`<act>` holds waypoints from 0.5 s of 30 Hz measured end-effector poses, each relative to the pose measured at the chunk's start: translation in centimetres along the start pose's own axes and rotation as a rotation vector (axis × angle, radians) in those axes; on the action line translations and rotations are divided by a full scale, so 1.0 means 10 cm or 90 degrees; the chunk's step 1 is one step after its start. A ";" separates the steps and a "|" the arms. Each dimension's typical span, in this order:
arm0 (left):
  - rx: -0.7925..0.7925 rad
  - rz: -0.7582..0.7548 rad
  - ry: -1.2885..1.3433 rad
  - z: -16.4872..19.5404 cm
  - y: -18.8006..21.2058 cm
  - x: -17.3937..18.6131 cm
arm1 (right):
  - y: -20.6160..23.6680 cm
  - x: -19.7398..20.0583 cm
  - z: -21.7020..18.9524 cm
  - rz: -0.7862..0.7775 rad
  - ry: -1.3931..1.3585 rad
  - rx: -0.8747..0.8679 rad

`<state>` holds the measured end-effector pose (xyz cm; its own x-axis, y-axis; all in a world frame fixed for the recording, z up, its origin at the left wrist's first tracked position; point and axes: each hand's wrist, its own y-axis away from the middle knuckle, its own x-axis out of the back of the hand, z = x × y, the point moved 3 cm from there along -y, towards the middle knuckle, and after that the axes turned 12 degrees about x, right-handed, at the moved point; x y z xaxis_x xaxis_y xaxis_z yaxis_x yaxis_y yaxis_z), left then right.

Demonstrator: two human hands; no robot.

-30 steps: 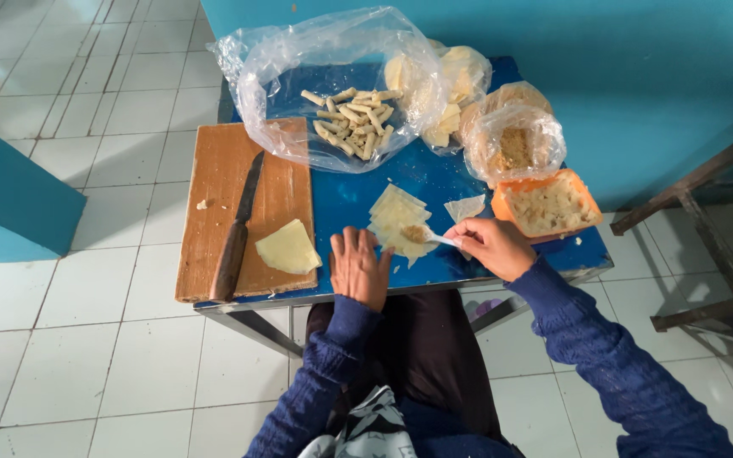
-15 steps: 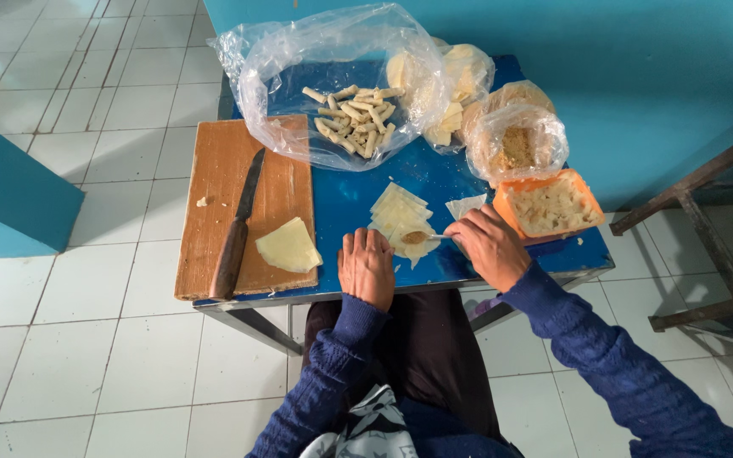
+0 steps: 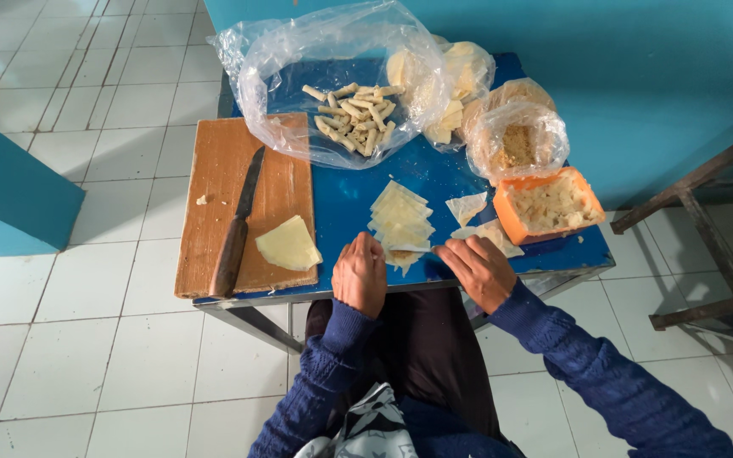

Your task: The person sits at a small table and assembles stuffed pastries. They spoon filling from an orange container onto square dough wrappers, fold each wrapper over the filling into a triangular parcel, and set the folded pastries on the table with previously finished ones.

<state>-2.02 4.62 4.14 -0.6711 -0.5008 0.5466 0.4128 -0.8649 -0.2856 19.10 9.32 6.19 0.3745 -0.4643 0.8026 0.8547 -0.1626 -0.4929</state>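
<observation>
Head view looks down on a small blue table [image 3: 341, 199]. Both hands work one thin pale dough sheet [image 3: 402, 254] at the near edge, just below a stack of sheets [image 3: 399, 212]. The left hand [image 3: 360, 273] lies flat, fingers together, pinning it. The right hand [image 3: 484, 270] pinches something thin at the sheet's edge; I cannot tell what. So close to the edge, the sheet could tear or slip off under a hard pull. A knife [image 3: 237, 225] rests on the cutting board [image 3: 214, 170].

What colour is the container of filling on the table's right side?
Orange container, with pale crumbly filling inside; seen clearly in the head view.
</observation>
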 end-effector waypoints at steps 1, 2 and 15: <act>-0.012 0.003 0.005 0.01 0.01 0.02 | -0.03 0.02 0.00 0.002 -0.005 -0.009; -0.025 0.007 0.011 0.02 0.00 0.05 | -0.07 0.05 0.02 0.021 -0.037 -0.037; -0.100 0.046 0.055 0.16 0.03 -0.05 | -0.03 0.34 1.55 -0.147 0.205 -0.410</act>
<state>-0.54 4.70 5.05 -0.6958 -0.5575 0.4528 0.3651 -0.8175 -0.4455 25.67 21.24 14.27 0.0042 -0.5722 0.8201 0.4834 -0.7168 -0.5026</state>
